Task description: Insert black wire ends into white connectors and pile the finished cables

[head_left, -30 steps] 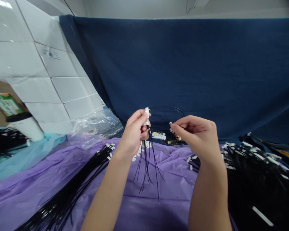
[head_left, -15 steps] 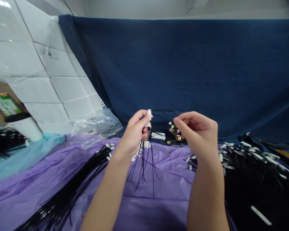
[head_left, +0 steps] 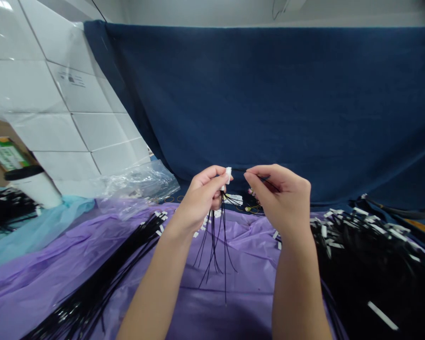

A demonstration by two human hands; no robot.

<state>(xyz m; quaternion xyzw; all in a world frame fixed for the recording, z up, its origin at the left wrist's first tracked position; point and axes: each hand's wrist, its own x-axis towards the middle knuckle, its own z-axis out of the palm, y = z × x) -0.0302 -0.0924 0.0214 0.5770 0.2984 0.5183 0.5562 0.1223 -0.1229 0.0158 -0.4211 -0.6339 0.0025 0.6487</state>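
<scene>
Thumb and fingers of my left hand [head_left: 203, 196] are closed on a small white plastic connector [head_left: 228, 174], raised above the purple sheet. Several thin black wires [head_left: 213, 241] dangle loosely below that hand, their lower ends spread apart. To its right, my right hand [head_left: 281, 198] pinches a black wire [head_left: 238, 169] between thumb and forefinger. This wire runs level from the connector's upper end to the fingertips, and a stretch of it shows beneath the right hand. The fingers hide part of the connector, so I cannot tell how the wire sits in it.
Purple sheeting [head_left: 241, 278] covers the table. Bundled black wires with white ends [head_left: 116, 264] lie left, and a bigger wire pile [head_left: 361, 278] lies right. A lidded white cup [head_left: 37, 189] and clear plastic bag [head_left: 145, 182] stand behind left. A blue cloth [head_left: 269, 99] hangs behind.
My right hand has moved left, nearer the connector, and the span of wire between the hands is shorter and straighter. My left hand with the connector has shifted slightly right and down.
</scene>
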